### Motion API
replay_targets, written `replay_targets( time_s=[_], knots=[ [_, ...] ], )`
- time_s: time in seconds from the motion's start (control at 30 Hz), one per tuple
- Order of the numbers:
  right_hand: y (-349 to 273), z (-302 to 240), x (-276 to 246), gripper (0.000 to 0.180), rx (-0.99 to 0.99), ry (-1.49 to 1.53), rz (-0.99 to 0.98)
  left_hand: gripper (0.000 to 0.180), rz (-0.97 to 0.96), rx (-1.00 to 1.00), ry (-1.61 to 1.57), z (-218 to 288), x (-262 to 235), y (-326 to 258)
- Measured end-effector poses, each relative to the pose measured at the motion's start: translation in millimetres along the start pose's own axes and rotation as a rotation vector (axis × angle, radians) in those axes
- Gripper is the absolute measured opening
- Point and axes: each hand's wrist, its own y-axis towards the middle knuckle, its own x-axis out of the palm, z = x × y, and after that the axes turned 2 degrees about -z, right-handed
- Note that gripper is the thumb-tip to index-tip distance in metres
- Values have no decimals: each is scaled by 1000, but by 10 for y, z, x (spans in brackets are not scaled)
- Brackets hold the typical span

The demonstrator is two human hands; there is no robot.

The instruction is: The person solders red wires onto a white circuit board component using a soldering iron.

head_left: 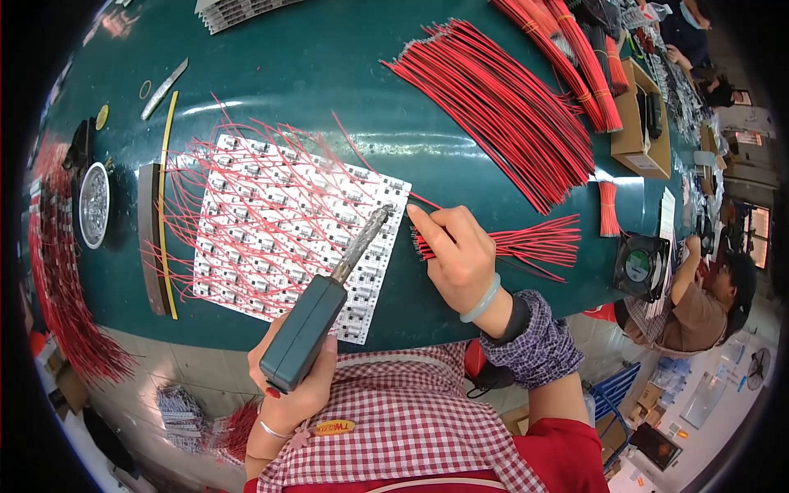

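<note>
The person's left hand [300, 386] is wrapping closed around the dark green handle of a soldering iron [329, 300], whose metal tip is resting at the right edge of a white panel of small circuit boards [279, 222] lying flat on the dark green table [329, 66]. Thin red wires are sprouting from the panel in every direction. The right hand [456, 255] is curling loosely, forefinger stretching towards the panel's edge, and is pinching a small bundle of red-and-black wires [526, 242] that is fanning out to the right on the tabletop. Whether the forefinger is touching the panel, I cannot tell. A larger spread of red-and-black wires [501, 103] is lying further back, well apart from both hands. A small black cooling fan [639, 264] is standing near the table's right edge, beside another person [699, 296] sitting there.
</note>
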Motion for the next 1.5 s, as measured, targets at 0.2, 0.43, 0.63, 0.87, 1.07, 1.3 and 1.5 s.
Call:
replay_targets(
  time_s=[0.2,0.43,0.63,0.87,1.07,1.3,1.5],
  knots=[
    [45,-22,20,52,12,25,11,32,-15,-10,-12,5,5,-4],
    [33,10,40,44,-24,46,23,24,-36,27,29,11,42,47],
    [54,29,39,32,-79,-3,26,20,-47,9,29,33,59,65],
    [51,39,45,31,-83,-10,7,15,-28,89,70,3,88,100],
    [47,36,57,30,-83,-13,10,13,-10,84,57,31,94,116],
    [57,30,51,28,-85,-17,8,19,-27,55,75,-63,64,10],
    [76,13,41,30,-70,1,18,19,-29,63,63,-55,60,3]
  ],
)
